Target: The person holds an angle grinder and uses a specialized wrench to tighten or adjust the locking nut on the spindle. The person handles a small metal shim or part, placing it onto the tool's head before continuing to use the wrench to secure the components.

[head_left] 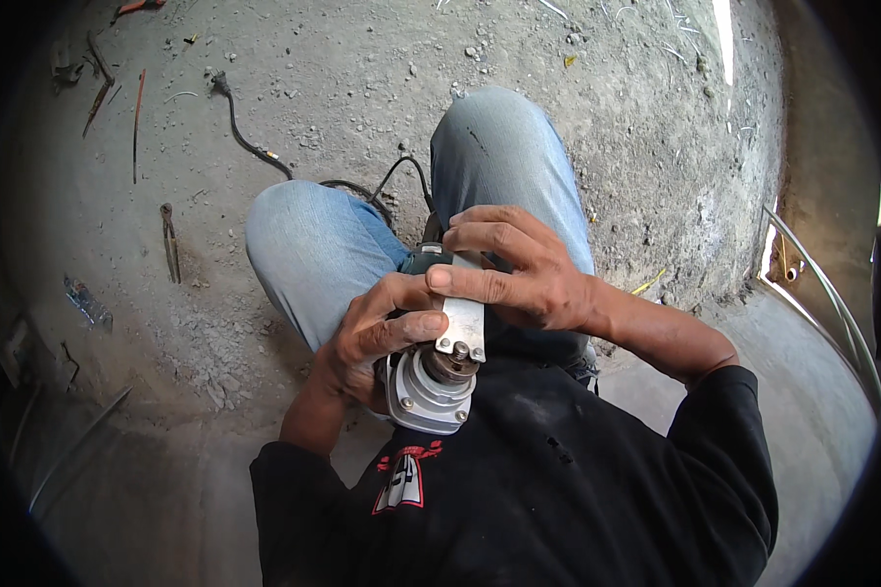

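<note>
An angle grinder [429, 393] lies in my lap with its silver gear head toward me and its spindle facing up. A flat metal pin spanner [465, 328] sits over the spindle, its two-pinned end at the flange. My left hand [367, 323] is closed round the grinder beside its head, the thumb tip against the spanner's edge. From the right, my right hand [533, 269] grips the other end of the spanner, thumb and fingers on it. Most of the grinder's dark body is hidden under my hands.
The grinder's black cord [248, 147] runs out past my knee to a plug. Pliers [170, 243], a thin reddish rod [138, 127] and a crumpled plastic bottle [88, 301] lie on the dusty concrete floor [343, 68]. Pale tubing [832, 293] leans at the right.
</note>
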`<state>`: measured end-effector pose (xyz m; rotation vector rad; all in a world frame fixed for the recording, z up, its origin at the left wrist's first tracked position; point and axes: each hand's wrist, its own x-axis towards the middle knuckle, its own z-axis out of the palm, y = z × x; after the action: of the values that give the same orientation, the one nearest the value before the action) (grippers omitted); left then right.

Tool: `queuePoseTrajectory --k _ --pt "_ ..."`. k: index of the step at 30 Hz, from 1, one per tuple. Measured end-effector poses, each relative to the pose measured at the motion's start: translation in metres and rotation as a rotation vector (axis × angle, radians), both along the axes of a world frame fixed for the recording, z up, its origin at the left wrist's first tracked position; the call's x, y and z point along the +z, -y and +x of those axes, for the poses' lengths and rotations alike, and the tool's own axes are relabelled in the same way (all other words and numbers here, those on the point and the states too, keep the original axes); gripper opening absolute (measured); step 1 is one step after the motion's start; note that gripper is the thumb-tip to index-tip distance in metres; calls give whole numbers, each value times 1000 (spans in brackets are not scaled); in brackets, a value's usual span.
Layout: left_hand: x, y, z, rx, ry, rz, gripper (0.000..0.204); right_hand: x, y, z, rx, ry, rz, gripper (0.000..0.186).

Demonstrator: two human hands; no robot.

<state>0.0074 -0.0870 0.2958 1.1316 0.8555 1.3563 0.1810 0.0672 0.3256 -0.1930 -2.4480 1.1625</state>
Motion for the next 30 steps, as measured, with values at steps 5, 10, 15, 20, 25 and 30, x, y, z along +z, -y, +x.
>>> queuePoseTrajectory --k 5,10,15,20,25,30 --pt "0 0 0 -3 -9 4 63 -1 12 4 -37 16 -52 65" --pt "-1 0 -1 1 -19 12 64 3 13 3 11 58 -248 72" --pt "-2 0 0 7 -29 19 65 7 13 5 44 74 -337 78" --pt "-2 0 -1 10 -38 27 66 19 0 2 88 123 -224 78" --pt "-2 1 -2 21 -49 36 67 24 -13 1 185 316 -732 53" --pt "-3 0 -1 24 -52 46 68 42 -21 -20 -57 890 -863 64"
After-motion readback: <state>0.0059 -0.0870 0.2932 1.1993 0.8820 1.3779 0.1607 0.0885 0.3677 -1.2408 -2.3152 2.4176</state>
